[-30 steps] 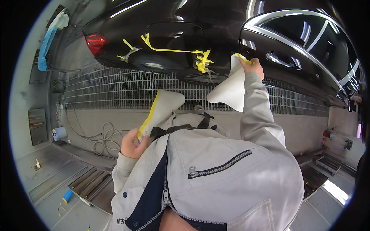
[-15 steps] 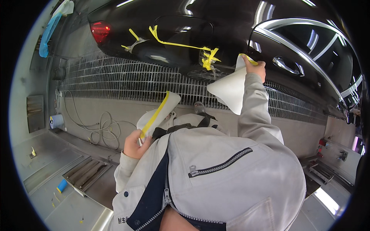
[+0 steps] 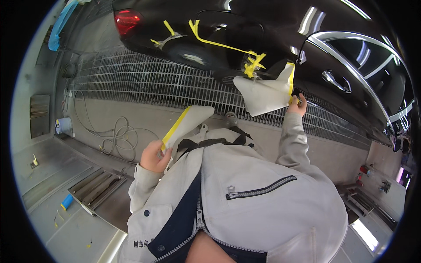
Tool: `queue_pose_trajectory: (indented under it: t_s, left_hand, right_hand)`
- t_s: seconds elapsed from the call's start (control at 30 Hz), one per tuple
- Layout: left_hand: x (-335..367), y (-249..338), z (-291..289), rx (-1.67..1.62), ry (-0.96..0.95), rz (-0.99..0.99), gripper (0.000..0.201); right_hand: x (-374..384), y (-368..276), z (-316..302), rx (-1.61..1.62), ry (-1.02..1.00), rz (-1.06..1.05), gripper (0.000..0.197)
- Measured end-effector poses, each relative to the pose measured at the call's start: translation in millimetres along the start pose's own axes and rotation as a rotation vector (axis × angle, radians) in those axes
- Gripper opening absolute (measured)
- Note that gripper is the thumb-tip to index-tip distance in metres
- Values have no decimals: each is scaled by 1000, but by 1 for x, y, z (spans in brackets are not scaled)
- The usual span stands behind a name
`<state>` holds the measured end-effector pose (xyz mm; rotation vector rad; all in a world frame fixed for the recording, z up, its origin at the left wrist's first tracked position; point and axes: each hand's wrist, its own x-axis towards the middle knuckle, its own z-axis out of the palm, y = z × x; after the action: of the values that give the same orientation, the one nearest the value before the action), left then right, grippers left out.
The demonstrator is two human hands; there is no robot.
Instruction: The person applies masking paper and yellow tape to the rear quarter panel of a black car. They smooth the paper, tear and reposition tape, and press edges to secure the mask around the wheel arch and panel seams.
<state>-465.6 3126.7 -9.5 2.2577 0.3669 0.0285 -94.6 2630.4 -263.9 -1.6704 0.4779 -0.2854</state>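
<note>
A white paper sheet [image 3: 195, 117] with a yellow tape strip along one edge is pinched in my left hand [image 3: 154, 156], in front of my jacket. Further right, my right hand [image 3: 298, 106] grips the lower end of the yellow-taped edge of another white sheet [image 3: 263, 94]. This second sheet spreads out to the left of the hand, beside the lower side of the black car [image 3: 302, 26]. Its taped edge runs up toward the door seam; whether it sticks to the car I cannot tell.
Yellow tape strips [image 3: 223, 45] and a yellow tape clump [image 3: 254, 65] sit on the car's side near the wheel. Below runs a metal floor grating [image 3: 144, 83]. A coiled hose [image 3: 118, 138] lies at left, with a blue roll [image 3: 66, 201] lower down.
My right hand has moved down from the sheet's upper corner to the lower end of its taped edge, and the sheet has swung leftward and up. My left hand keeps its sheet.
</note>
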Motion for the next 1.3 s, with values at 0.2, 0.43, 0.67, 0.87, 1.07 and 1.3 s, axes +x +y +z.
queue_pose_trajectory:
  t_s: [0.2, 0.43, 0.67, 0.87, 1.07, 1.3]
  left_hand:
    - [22, -23, -22, 112, 8, 178, 13]
    - [58, -43, -51, 61, -276, 309, 15]
    - [118, -53, -28, 38, -552, 410, 14]
    - [162, -35, 52, -257, -937, 485, 11]
    - [187, -30, 73, -533, -1388, 195, 42]
    - [235, -84, 33, -692, -1532, 105, 6]
  right_hand:
    - [-106, -19, -11, -30, -220, -128, 55]
    - [-209, -49, 15, -475, -406, -373, 47]
    - [-248, -39, 51, -845, -545, -516, 41]
    - [-220, 0, 109, -1097, -1127, -458, 54]
    - [-196, 58, 202, -1277, -1310, -264, 59]
    - [-215, 83, 250, -1310, -1568, -386, 61]
